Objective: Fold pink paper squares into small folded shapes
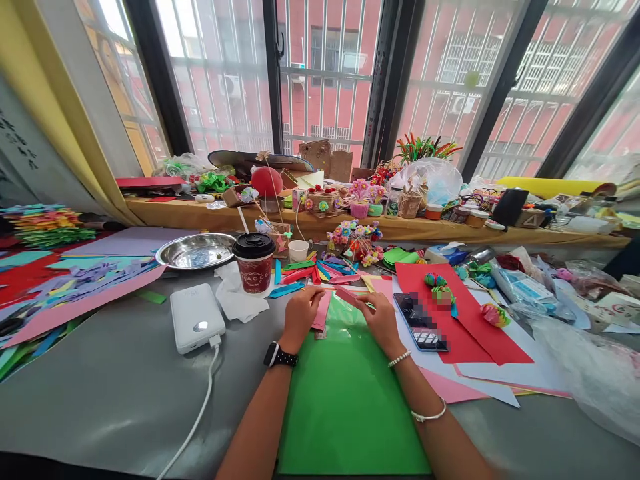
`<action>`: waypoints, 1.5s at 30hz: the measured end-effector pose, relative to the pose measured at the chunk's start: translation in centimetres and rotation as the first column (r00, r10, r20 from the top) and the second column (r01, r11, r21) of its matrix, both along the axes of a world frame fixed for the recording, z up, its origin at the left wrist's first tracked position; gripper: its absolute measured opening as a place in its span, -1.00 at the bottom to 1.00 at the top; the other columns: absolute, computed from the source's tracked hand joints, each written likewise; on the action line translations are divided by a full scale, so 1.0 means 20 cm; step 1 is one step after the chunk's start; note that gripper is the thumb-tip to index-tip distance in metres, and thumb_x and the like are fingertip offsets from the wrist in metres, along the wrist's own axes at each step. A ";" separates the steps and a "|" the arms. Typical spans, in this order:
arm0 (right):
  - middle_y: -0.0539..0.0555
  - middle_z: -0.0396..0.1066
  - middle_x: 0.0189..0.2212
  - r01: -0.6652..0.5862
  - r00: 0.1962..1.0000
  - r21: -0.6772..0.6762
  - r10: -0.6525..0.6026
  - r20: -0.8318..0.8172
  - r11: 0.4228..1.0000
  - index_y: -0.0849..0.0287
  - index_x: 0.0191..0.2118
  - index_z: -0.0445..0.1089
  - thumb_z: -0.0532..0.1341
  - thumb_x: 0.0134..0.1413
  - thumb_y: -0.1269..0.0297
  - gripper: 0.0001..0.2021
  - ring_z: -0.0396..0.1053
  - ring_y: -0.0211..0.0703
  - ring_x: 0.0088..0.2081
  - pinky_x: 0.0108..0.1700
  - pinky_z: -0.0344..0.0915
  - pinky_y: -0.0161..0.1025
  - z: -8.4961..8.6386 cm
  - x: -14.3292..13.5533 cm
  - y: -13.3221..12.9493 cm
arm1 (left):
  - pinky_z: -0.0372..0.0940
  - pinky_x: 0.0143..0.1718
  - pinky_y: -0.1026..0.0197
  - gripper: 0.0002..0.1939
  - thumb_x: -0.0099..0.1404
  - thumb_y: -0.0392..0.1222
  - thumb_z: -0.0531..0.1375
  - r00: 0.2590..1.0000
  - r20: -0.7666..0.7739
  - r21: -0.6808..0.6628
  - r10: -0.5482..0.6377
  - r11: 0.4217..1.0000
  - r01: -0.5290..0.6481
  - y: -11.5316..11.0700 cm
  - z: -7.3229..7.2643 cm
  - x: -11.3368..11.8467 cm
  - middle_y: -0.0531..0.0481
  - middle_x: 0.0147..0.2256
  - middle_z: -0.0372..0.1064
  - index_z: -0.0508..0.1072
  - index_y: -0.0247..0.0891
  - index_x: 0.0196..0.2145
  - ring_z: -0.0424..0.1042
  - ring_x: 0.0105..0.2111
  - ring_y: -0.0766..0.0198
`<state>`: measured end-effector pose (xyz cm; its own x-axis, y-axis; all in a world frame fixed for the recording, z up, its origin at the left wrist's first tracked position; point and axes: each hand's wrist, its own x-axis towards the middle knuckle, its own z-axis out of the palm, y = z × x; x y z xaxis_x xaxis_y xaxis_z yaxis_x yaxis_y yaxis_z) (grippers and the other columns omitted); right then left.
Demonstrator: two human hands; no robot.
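Observation:
A green sheet [350, 400] lies on the grey table between my forearms. My right hand [377, 317] pinches a small folded pink paper strip [349, 297] above the sheet's far end. My left hand [303, 317], with a black watch on its wrist, has its fingers pressed together just left of that strip; what they hold, if anything, is too small to name. Another pink paper piece [321, 315] lies beside my left fingertips. Several coloured paper strips [320, 270] are scattered beyond my hands.
A lidded cup [254, 267], a metal plate [195, 251] and a white power bank [196, 320] with a cable stand left. To the right lie a phone [417, 327], red paper [480, 333] and a plastic bag [590, 367]. Crafts crowd the windowsill [200, 217].

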<state>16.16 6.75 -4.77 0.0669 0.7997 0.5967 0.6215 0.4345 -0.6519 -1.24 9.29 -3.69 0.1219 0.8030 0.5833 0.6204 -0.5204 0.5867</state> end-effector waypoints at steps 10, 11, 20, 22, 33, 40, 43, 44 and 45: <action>0.09 0.41 -0.37 -0.277 0.831 -0.159 0.153 -0.535 0.948 0.21 -0.41 0.39 0.15 -0.16 0.18 -0.79 0.33 -0.15 -0.34 -0.34 0.25 -0.26 0.03 -0.03 -0.01 | 0.29 -0.39 0.22 -0.62 -0.10 -0.08 0.22 0.813 0.553 -0.385 -0.183 0.809 0.444 -0.01 0.02 0.07 -0.10 -0.35 0.36 0.35 -0.35 -0.31 0.37 -0.37 0.24; 0.08 0.41 -0.39 -0.283 0.829 -0.163 0.156 -0.537 0.945 0.21 -0.42 0.40 0.15 -0.16 0.18 -0.78 0.33 -0.16 -0.35 -0.35 0.24 -0.27 0.03 -0.04 -0.01 | 0.29 -0.38 0.23 -0.64 -0.10 -0.08 0.22 0.798 0.566 -0.397 -0.208 0.780 0.484 -0.01 0.02 0.08 -0.09 -0.37 0.37 0.37 -0.35 -0.34 0.37 -0.39 0.25; 0.06 0.39 -0.50 -0.364 0.862 -0.218 0.239 -0.448 0.905 0.24 -0.48 0.38 0.14 -0.15 0.17 -0.78 0.30 -0.20 -0.43 -0.42 0.21 -0.31 0.02 -0.04 -0.01 | 0.28 -0.40 0.27 -0.76 -0.11 -0.12 0.23 0.716 0.686 -0.405 -0.127 0.751 0.521 -0.04 0.02 0.08 0.02 -0.55 0.37 0.43 -0.36 -0.50 0.35 -0.52 0.34; 0.06 0.39 -0.51 -0.349 0.872 -0.221 0.229 -0.432 0.911 0.24 -0.48 0.37 0.14 -0.15 0.17 -0.78 0.30 -0.20 -0.44 -0.42 0.20 -0.31 0.02 -0.04 -0.01 | 0.28 -0.39 0.26 -0.75 -0.12 -0.12 0.23 0.709 0.696 -0.420 -0.112 0.737 0.530 -0.04 0.02 0.08 0.01 -0.55 0.38 0.43 -0.37 -0.50 0.36 -0.52 0.33; 0.05 0.35 -0.54 -0.322 0.898 -0.234 0.217 -0.383 0.917 0.25 -0.48 0.34 0.13 -0.15 0.14 -0.76 0.27 -0.22 -0.48 -0.47 0.19 -0.33 0.00 -0.04 0.00 | 0.27 -0.43 0.26 -0.73 -0.12 -0.08 0.23 0.742 0.659 -0.445 -0.120 0.733 0.514 -0.03 0.01 0.09 0.01 -0.59 0.35 0.41 -0.38 -0.53 0.35 -0.54 0.33; 0.09 0.38 -0.45 -0.191 0.967 -0.154 0.159 -0.198 0.970 0.22 -0.39 0.35 0.07 -0.06 0.21 -0.79 0.31 -0.17 -0.41 -0.38 0.23 -0.26 0.00 -0.03 0.00 | 0.26 -0.31 0.19 -0.66 -0.02 -0.10 0.16 0.916 0.375 -0.151 -0.144 0.965 0.213 -0.01 0.00 0.07 -0.13 -0.20 0.27 0.34 -0.29 -0.27 0.30 -0.23 0.20; 0.08 0.38 -0.40 -0.066 0.997 -0.029 0.067 0.043 0.997 0.16 -0.36 0.36 0.05 -0.02 0.27 -0.83 0.29 -0.12 -0.32 -0.26 0.19 -0.19 0.01 -0.01 -0.01 | 0.14 -0.11 0.10 -0.57 0.02 -0.16 0.15 0.984 0.162 0.096 -0.078 0.993 0.062 -0.03 0.01 0.06 -0.11 -0.02 0.08 0.23 -0.17 -0.10 0.11 -0.04 0.18; 0.08 0.38 -0.40 -0.050 0.992 0.005 0.049 0.115 0.999 0.14 -0.36 0.37 0.05 -0.02 0.29 -0.83 0.28 -0.12 -0.30 -0.24 0.18 -0.19 0.01 -0.01 -0.01 | 0.08 -0.07 0.08 -0.59 0.04 -0.18 0.14 0.995 0.074 0.147 -0.067 0.988 0.056 -0.04 0.02 0.07 -0.08 -0.02 0.09 0.24 -0.14 -0.10 0.08 -0.02 0.18; 0.07 0.37 -0.41 -0.047 0.984 0.028 0.041 0.173 0.999 0.13 -0.36 0.37 0.05 -0.01 0.30 -0.84 0.27 -0.11 -0.29 -0.24 0.18 -0.19 0.01 -0.01 -0.01 | 0.04 -0.05 0.06 -0.64 0.06 -0.19 0.13 0.998 -0.012 0.178 -0.067 0.982 0.068 -0.04 0.02 0.07 -0.06 -0.04 0.12 0.28 -0.11 -0.13 0.09 -0.03 0.19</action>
